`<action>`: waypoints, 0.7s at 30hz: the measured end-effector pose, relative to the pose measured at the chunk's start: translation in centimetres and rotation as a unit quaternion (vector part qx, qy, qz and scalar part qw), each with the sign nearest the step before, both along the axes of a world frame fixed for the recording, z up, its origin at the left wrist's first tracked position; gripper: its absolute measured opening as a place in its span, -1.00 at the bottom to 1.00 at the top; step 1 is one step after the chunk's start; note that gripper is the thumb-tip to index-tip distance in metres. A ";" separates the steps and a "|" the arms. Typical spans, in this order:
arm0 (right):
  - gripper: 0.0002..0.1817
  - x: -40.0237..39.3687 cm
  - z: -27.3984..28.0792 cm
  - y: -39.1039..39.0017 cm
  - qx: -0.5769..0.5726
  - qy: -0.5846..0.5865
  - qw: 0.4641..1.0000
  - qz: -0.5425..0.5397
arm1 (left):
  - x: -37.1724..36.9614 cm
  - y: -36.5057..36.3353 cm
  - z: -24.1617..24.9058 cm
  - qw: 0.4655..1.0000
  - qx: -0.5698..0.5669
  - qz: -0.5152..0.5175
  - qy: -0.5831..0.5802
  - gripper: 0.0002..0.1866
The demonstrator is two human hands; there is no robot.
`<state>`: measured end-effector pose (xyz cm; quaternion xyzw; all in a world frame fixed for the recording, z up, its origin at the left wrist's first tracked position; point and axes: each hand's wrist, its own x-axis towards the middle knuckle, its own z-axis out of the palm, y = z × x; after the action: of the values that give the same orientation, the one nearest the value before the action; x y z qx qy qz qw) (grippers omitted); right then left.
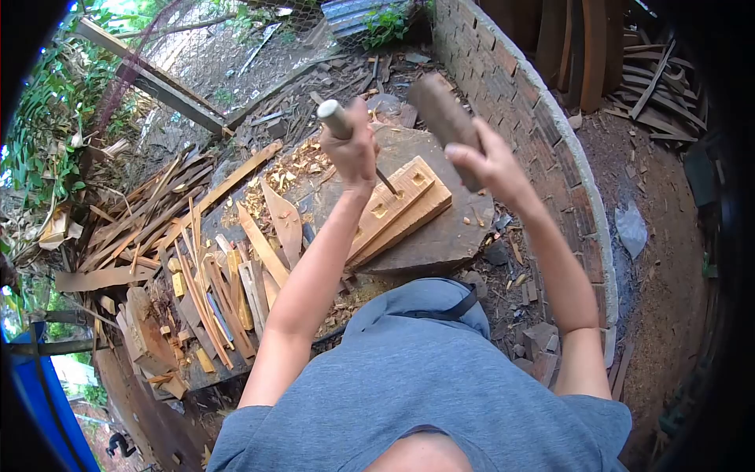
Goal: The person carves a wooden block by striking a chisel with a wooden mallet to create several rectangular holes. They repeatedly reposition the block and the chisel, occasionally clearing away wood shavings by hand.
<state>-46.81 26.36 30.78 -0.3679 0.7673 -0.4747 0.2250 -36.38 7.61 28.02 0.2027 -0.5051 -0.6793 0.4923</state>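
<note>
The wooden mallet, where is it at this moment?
In the head view, the wooden mallet is raised in the right hand, upper centre, beside the brick wall.

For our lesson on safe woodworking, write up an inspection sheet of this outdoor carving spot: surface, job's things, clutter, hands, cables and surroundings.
Surface: a flat stone slab on the ground serves as the bench.
Job's things: a wooden block with square mortise holes lies on the slab; a chisel has its tip at the block; a wooden mallet is raised above.
Clutter: wood offcuts and strips piled to the left; chips scattered by the slab.
Hands: left hand grips the chisel; right hand grips the mallet.
Cables: nothing seen.
Surroundings: curved brick wall on the right, planks behind it, wire fence and greenery on the left.
</note>
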 end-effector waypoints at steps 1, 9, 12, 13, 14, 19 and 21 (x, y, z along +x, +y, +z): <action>-0.26 0.6 -1.4 0.2 0.065 0.019 0.998 0.000 | 0.1 -0.2 0.2 1.000 0.001 0.002 -0.001 -0.69; -0.29 3.7 -9.3 0.3 0.189 0.030 0.981 -0.014 | -0.4 1.4 0.2 0.994 -0.049 -0.097 -0.006 -0.68; -0.28 4.3 -8.5 0.2 0.225 0.047 0.973 -0.011 | -0.4 1.8 0.4 0.988 -0.059 -0.143 -0.023 -0.67; -0.28 4.6 -8.2 0.1 0.250 0.089 0.964 -0.011 | -0.3 1.9 0.4 0.988 -0.058 -0.144 -0.024 -0.67; -0.28 4.8 -8.3 0.1 0.251 0.088 0.964 -0.011 | -0.4 1.8 0.4 0.984 -0.063 -0.164 -0.026 -0.66; -0.20 4.9 -8.4 0.1 0.245 0.122 0.962 -0.006 | -0.6 0.8 0.3 0.959 -0.134 -0.215 -0.126 -0.60; -0.20 5.1 -8.5 0.1 0.243 0.117 0.963 -0.014 | -0.9 0.9 1.0 0.961 -0.184 -0.169 -0.121 -0.54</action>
<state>-41.69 26.44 22.27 -0.3443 0.8855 -0.2312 0.2095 -37.29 8.49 28.99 0.1010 -0.7043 -0.6184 0.3338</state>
